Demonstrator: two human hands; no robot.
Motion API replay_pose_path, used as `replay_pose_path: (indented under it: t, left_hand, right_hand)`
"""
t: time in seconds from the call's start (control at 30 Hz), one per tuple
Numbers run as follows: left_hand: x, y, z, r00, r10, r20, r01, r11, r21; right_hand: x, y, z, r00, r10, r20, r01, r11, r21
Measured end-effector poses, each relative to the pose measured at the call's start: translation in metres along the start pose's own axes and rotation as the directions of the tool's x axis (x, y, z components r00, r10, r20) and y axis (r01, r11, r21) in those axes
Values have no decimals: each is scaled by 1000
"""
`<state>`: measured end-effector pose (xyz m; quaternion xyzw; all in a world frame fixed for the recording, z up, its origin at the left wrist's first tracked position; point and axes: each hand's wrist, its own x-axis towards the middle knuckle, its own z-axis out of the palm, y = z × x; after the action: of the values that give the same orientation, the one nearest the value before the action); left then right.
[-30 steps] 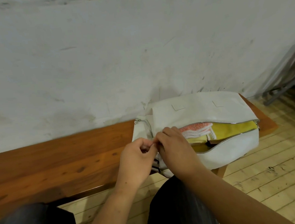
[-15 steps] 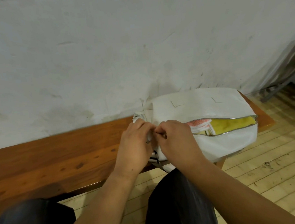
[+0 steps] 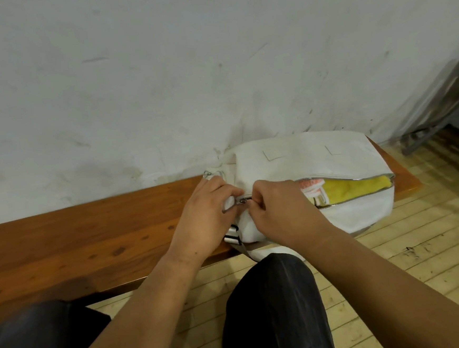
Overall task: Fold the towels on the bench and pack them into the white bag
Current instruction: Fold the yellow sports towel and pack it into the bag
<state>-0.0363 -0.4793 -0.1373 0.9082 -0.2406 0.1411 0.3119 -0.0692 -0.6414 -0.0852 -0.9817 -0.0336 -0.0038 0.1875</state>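
A white bag (image 3: 304,159) lies on the right end of the wooden bench (image 3: 90,234), against the wall. Its zip gapes on the right, showing a yellow towel (image 3: 356,190) and a pink-and-white towel (image 3: 313,186) inside. My left hand (image 3: 207,216) grips the bag's left end beside the zip. My right hand (image 3: 275,211) pinches the metal zip pull (image 3: 243,200) at the left end of the opening. The two hands almost touch.
A scuffed white wall rises right behind the bench. Pale wooden floorboards (image 3: 420,241) lie below and to the right. A grey metal frame (image 3: 439,130) stands at the far right. The bag's striped strap (image 3: 232,235) hangs over the bench edge above my dark-trousered knees.
The bag's opening has narrowed compared with a second ago, showing less of the towels. Both hands have stayed at the zip's left end, and the view has shifted slightly.
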Motion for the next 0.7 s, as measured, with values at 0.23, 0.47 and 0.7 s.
replay_pose_path:
  t: [0.23, 0.47, 0.7]
  left_hand:
    - [1, 1, -5, 1000, -12, 23, 11, 999, 31]
    - [-3, -10, -6, 999, -51, -5, 51, 997, 65]
    - [30, 39, 5, 992, 36, 118, -40, 999, 31]
  right_hand:
    - [20, -3, -14, 995, -60, 84, 62, 998, -15]
    - [10, 48, -42, 995, 91, 33, -94, 992, 87]
    - [-1, 61, -46, 994, 90, -62, -81, 986, 145]
